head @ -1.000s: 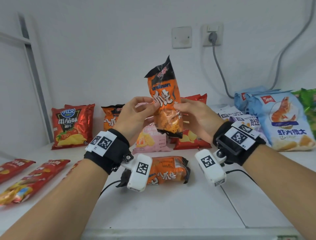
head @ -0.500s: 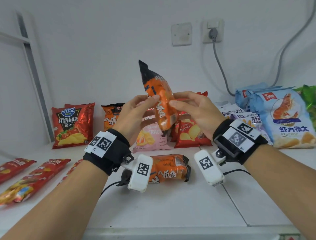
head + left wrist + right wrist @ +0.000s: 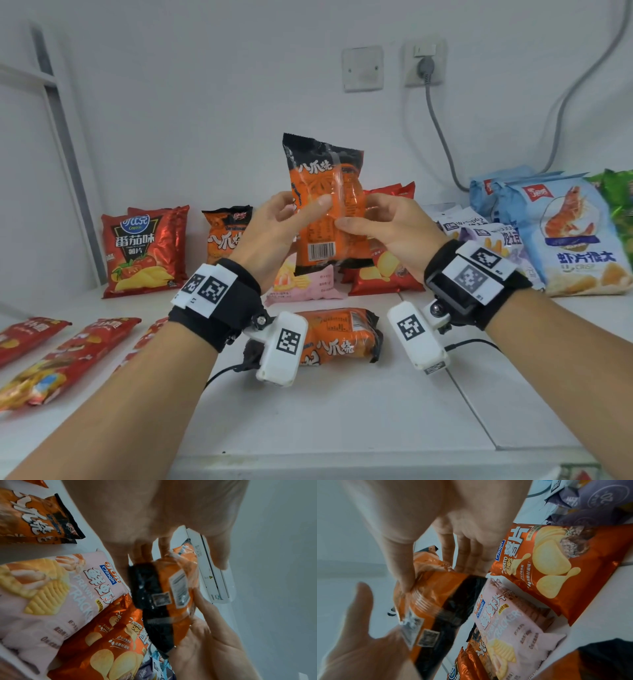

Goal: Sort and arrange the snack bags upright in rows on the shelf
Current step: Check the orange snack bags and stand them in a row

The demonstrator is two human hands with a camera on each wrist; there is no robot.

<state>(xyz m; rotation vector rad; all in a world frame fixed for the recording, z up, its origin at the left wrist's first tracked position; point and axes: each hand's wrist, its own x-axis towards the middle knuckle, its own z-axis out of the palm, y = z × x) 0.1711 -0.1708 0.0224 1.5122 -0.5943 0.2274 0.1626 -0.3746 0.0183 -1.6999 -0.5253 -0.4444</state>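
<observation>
Holding an orange-and-black snack bag (image 3: 327,205) upright above the shelf (image 3: 342,404), I have it pinched from both sides. My left hand (image 3: 274,229) presses its thumb on the bag's left half with the fingers (image 3: 142,551) behind; my right hand (image 3: 394,229) grasps the right half the same way, thumb in front. The long axis runs vertical between the two hands, black top seam up, barcode side facing me.

Just below the fingers, a matching orange bag (image 3: 339,337) lies flat on the shelf. Beyond the fingers, against the wall, a third orange bag of the same make (image 3: 224,236) stands leaning, left of a pink prawn cracker bag (image 3: 301,281) and a red potato chip bag (image 3: 383,277). Further left stands a red tomato chip bag (image 3: 142,253); well right of the fingers, a blue shrimp chip bag (image 3: 568,236).

By my judgement the held bag belongs by its standing twin, beyond and left of the fingers, so the left hand is the nearer one for setting it down.
</observation>
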